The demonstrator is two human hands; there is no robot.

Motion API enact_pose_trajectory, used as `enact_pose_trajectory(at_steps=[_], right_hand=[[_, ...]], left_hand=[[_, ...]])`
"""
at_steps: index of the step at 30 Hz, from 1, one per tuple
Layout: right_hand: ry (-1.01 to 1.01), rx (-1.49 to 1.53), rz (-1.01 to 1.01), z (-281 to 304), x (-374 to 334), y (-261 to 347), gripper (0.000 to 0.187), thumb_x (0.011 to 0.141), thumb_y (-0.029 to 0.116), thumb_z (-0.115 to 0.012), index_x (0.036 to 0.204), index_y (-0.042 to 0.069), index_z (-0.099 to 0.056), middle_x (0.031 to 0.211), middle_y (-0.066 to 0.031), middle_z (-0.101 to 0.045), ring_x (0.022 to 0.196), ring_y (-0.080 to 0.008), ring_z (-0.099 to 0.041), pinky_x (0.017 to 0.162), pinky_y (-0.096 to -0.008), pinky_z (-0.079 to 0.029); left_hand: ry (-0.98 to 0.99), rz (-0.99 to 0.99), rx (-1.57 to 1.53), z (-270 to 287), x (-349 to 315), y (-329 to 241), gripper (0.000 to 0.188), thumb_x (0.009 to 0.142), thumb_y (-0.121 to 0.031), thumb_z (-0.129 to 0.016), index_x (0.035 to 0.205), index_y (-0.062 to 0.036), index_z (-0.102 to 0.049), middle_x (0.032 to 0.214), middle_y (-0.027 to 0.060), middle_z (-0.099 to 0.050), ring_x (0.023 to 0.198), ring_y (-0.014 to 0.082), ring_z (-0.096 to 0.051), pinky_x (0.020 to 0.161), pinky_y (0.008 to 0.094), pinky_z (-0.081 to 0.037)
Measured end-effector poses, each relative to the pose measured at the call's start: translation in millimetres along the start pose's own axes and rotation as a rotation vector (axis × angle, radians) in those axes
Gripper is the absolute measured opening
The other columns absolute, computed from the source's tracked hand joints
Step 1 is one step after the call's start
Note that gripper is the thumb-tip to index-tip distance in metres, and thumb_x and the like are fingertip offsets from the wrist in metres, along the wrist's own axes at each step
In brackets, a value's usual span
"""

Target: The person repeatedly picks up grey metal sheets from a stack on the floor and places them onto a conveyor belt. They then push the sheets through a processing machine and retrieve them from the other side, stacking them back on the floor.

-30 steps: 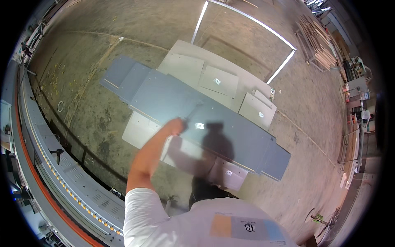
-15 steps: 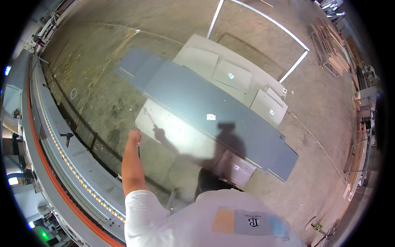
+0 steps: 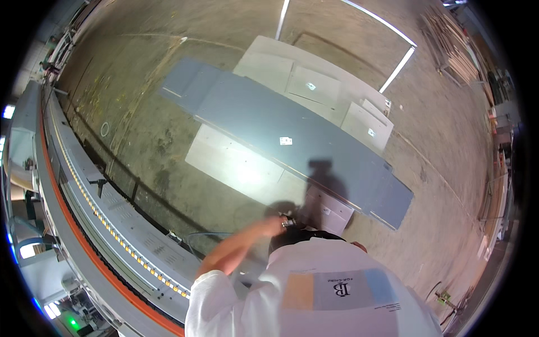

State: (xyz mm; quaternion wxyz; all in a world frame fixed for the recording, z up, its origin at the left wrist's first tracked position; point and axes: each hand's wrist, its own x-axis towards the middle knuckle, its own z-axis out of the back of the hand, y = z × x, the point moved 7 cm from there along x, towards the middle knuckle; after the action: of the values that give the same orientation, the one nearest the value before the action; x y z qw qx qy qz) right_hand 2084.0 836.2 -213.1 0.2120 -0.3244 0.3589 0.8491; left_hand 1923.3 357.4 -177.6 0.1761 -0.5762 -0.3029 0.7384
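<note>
My left hand (image 3: 274,225) is in front of my body, closed around a small metallic tool (image 3: 288,223) whose exact kind I cannot make out. Beyond it lies a long grey panel (image 3: 252,118) with a white label (image 3: 286,141), set diagonally across lighter panels. A pale panel (image 3: 224,160) sticks out on the near side, and a smaller pinkish panel (image 3: 331,212) is just right of my left hand. At the right edge of my shirt only a sliver of skin (image 3: 359,246) shows; the fingers of my right hand are hidden.
A long machine (image 3: 112,224) with an orange strip runs along the left. A thin hose (image 3: 205,233) loops beside my left forearm. Smaller pale panels (image 3: 314,87) lie beyond the grey one. A white frame (image 3: 398,68) is on the floor behind, and stacked wooden strips (image 3: 452,48) stand far right.
My left hand has swung from the left, where it was stretched out, to the right and in toward my body. The view has shifted slightly; the panels keep their places.
</note>
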Motion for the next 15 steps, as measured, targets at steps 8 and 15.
enact_pose_trajectory(at_steps=[8, 15], right_hand=[[-0.169, -0.101, -0.083, -10, -63, -25, 0.031, 0.093, 0.038, -0.059, 0.104, 0.013, -0.074, 0.101, -0.0141, -0.074, 0.097, -0.0321, -0.071, 0.083, -0.0416, -0.055], [-0.257, 0.138, -0.323, -54, -133, -52, 0.032, 0.093, 0.039, -0.059, 0.104, 0.013, -0.074, 0.102, -0.0141, -0.074, 0.098, -0.0322, -0.071, 0.084, -0.0412, -0.055]], left_hand=[[-0.817, 0.143, 0.723, 303, 19, 153, 0.010, 0.078, -0.009, -0.060, 0.080, -0.0023, -0.068, 0.079, 0.0187, -0.066, 0.071, 0.0318, -0.066, 0.064, 0.0445, -0.048], [-0.602, 0.352, -0.061, 440, 118, 54, 0.014, 0.085, -0.009, -0.056, 0.077, -0.0023, -0.065, 0.069, 0.0125, -0.062, 0.057, 0.0242, -0.063, 0.045, 0.0403, -0.046]])
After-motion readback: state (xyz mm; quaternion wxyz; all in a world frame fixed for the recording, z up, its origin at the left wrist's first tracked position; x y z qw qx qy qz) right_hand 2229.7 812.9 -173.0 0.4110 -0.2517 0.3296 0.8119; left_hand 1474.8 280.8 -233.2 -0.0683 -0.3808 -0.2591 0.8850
